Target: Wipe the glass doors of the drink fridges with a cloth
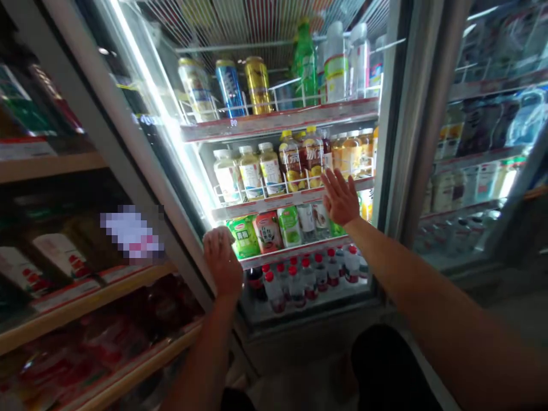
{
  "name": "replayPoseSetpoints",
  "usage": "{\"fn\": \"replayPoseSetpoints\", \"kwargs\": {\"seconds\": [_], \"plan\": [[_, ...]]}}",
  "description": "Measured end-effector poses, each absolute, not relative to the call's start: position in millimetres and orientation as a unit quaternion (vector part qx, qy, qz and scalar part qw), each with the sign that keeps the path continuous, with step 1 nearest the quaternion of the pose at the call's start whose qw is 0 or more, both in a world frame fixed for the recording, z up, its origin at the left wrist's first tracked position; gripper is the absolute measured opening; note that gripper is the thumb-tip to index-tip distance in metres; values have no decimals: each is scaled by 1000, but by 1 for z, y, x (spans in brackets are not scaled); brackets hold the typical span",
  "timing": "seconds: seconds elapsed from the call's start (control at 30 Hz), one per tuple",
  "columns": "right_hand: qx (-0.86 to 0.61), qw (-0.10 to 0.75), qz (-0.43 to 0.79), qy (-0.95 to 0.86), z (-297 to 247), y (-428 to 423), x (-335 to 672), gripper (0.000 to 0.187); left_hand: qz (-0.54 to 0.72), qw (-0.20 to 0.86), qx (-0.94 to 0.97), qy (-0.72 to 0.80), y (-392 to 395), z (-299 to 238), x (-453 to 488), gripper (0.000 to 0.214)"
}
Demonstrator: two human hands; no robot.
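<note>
My right hand (341,200) reaches to the front of a lit drinks cooler, fingers stretched out and apart, holding nothing. Just behind its fingertips stand dark tea bottles (314,157) with yellow caps on a middle shelf. Whether the fingertips touch the shelf edge or a bottle, I cannot tell. My left hand (223,260) is at the cooler's left side, beside the metal frame (188,245), with its fingers looking curled. What they grip, if anything, is hidden. Close to that hand are a green pack (244,237) and a red pack (268,233).
Cans (258,85) and a green bottle (305,65) stand on the upper shelf (278,124). Red-capped clear bottles (296,282) fill the bottom. Wooden-edged shelves (55,311) with goods rise on the left. Another cooler (475,208) stands at right. My dark-clothed knee (387,365) is below.
</note>
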State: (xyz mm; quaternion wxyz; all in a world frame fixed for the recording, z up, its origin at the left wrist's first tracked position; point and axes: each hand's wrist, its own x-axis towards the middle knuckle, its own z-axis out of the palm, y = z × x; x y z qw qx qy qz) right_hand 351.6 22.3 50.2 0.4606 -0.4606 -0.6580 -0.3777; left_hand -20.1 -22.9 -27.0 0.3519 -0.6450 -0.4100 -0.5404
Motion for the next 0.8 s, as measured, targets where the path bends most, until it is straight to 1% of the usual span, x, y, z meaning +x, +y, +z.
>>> {"fn": "replayPoseSetpoints", "kwargs": {"seconds": [0.1,0.17,0.23,0.3,0.4,0.47,0.53,0.6,0.67,0.73,0.8], "plan": [[-466,459,-377,-656,50,23,351,57,-529,344,-662,-405,-33,-76,-12,55],[-470,455,-372,-658,50,23,351,58,-483,334,-701,-404,-40,-113,-9,59],[-474,450,-372,-659,50,23,351,58,-470,329,-717,-397,-43,-130,-10,63],[-479,445,-377,-657,51,22,351,58,-478,327,-715,-391,-39,-121,-14,63],[-485,438,-378,-655,52,21,351,58,-506,345,-690,-386,-27,-76,-22,60],[-487,436,-372,-659,53,20,351,58,-516,333,-675,-408,-23,-55,-22,57],[-488,438,-366,-661,53,19,351,59,-519,323,-666,-428,-26,-60,-16,56],[-488,439,-366,-660,53,19,351,59,-498,325,-674,-438,-35,-91,-7,60],[-488,440,-368,-658,53,19,351,59,-449,334,-705,-435,-46,-137,2,71],[-488,436,-367,-661,53,19,351,60,-403,317,-741,-433,-53,-175,7,79],[-489,434,-365,-663,53,19,352,60,-401,308,-748,-430,-54,-189,8,82]]}}
